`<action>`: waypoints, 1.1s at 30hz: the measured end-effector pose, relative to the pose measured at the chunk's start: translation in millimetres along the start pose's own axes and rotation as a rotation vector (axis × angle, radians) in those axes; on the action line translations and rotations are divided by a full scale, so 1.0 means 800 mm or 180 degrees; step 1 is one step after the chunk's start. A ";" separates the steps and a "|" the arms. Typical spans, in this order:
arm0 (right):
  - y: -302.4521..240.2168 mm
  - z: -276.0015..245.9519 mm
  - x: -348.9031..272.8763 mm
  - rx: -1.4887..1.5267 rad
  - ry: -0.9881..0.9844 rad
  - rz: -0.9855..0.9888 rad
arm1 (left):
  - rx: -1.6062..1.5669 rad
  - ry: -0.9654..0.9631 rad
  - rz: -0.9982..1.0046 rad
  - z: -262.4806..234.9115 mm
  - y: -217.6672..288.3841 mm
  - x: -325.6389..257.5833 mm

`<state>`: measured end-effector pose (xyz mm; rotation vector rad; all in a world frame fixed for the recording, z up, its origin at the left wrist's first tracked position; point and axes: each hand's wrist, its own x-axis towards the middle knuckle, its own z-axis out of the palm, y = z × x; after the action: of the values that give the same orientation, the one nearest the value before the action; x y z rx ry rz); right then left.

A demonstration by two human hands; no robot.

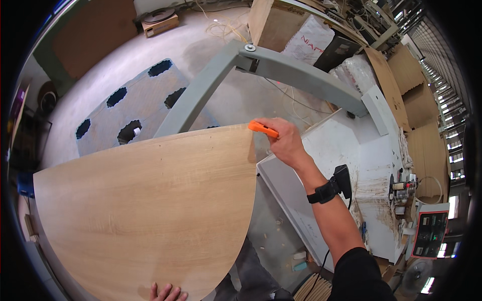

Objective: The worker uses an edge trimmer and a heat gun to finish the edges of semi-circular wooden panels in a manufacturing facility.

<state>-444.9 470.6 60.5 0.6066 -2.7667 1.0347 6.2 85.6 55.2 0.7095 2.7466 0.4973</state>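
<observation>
A wood-grain board with a curved near edge and a long straight far edge fills the lower left of the view. My right hand is closed around an orange hand tool; its exact kind is hard to make out. The tool rests at the board's far right corner. On the board's near edge, at the bottom of the picture, lies my left hand. Its fingers are stretched out on the surface, and the rest of that hand is cut off. A black strap with a small device sits on my right wrist.
Beyond the board rises a grey metal arm. A blue-edged panel with ragged holes is on the floor at left. To the right stands a white machine table with a control panel. Cardboard sheets lean at far right.
</observation>
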 end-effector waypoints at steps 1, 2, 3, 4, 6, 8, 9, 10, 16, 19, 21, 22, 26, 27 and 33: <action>-0.002 -0.001 0.000 0.0067 -0.0019 0.0018 | 0.0010 -0.0049 -0.0005 -0.001 -0.001 0.001; -0.004 -0.002 -0.001 0.0132 -0.0038 0.0037 | 0.0001 -0.0050 -0.0011 -0.001 -0.002 0.003; -0.007 -0.005 -0.001 0.0126 -0.0052 0.0035 | 0.0002 -0.0004 -0.0005 -0.001 -0.001 0.005; -0.010 -0.007 -0.003 0.0140 -0.0099 0.0094 | 0.0003 0.0043 0.0003 -0.002 -0.001 0.007; -0.012 -0.006 -0.004 0.0156 -0.0152 0.0151 | 0.0005 0.0068 0.0004 -0.004 -0.001 0.010; -0.011 0.000 -0.004 0.0127 -0.0050 -0.0069 | 0.0022 0.0086 0.0000 -0.005 -0.001 0.010; -0.014 0.000 -0.005 0.0134 -0.0056 -0.0071 | 0.0012 0.0081 -0.0013 -0.005 -0.001 0.009; -0.018 -0.001 -0.005 0.0060 -0.0090 0.0020 | 0.0004 0.0074 -0.0026 -0.005 0.000 0.008; -0.008 -0.012 0.014 0.0583 0.0106 0.0533 | -0.0032 0.0020 -0.0033 -0.003 0.002 0.009; -0.005 -0.009 0.017 0.0756 -0.0033 0.0757 | 0.0025 0.0005 -0.0032 0.000 0.002 0.007; -0.004 -0.007 0.017 0.0690 -0.0081 0.0776 | 0.0025 0.0019 -0.0038 0.000 0.002 0.006; -0.006 -0.006 0.017 0.0733 -0.0147 0.0836 | 0.0026 0.0030 -0.0050 0.000 0.002 0.005; -0.009 -0.007 0.016 0.0696 -0.0208 0.0837 | 0.0006 0.0055 -0.0072 -0.001 0.002 0.008; -0.010 -0.007 0.016 0.0698 -0.0210 0.0838 | 0.0006 0.0067 -0.0068 -0.001 0.002 0.008; -0.005 -0.002 0.019 0.0691 -0.0227 0.0769 | -0.0017 0.0059 -0.0083 -0.003 0.003 0.007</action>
<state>-456.8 463.9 68.3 0.3432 -2.8645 1.4031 1.3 89.7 57.0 0.6704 2.7667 0.5080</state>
